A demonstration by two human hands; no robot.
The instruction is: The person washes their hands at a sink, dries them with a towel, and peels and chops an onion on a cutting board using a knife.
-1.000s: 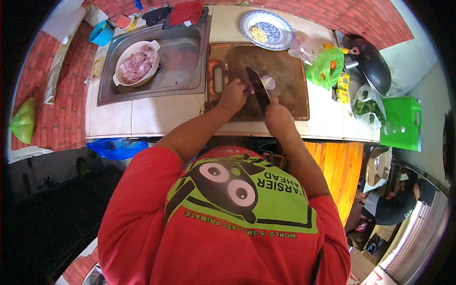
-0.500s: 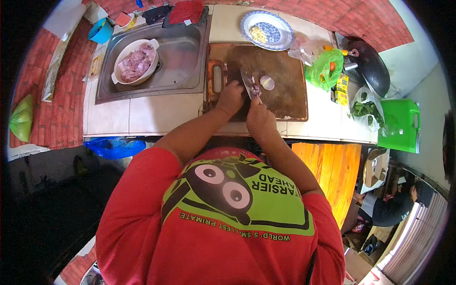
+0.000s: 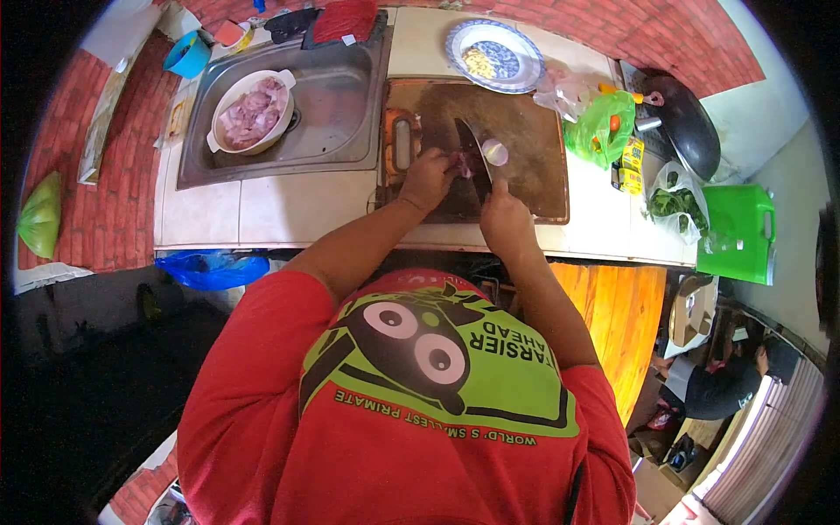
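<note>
On the brown cutting board [image 3: 534,197], my left hand [image 3: 427,179] is closed on a piece of purple onion [image 3: 465,166]. My right hand [image 3: 507,223] grips the handle of a knife [image 3: 473,156], its dark blade pointing away from me and lying just right of the onion piece. A pale cut onion half [image 3: 495,152] rests on the board to the right of the blade. Behind the board stands a blue-patterned plate [image 3: 528,72] with chopped pale yellow bits [image 3: 478,62] on it.
At left, a white bowl [image 3: 213,143] of raw meat sits in the metal sink [image 3: 337,140]. Green bag [image 3: 598,131], yellow packets [image 3: 630,166], leafy greens [image 3: 674,202], a dark pan [image 3: 687,122] and a green container [image 3: 735,229] line the right side. Another person [image 3: 722,387] is at lower right.
The knife and my right hand moved left over the board, then back right beside the onion piece. My left hand stays near the same spot, fingers closed.
</note>
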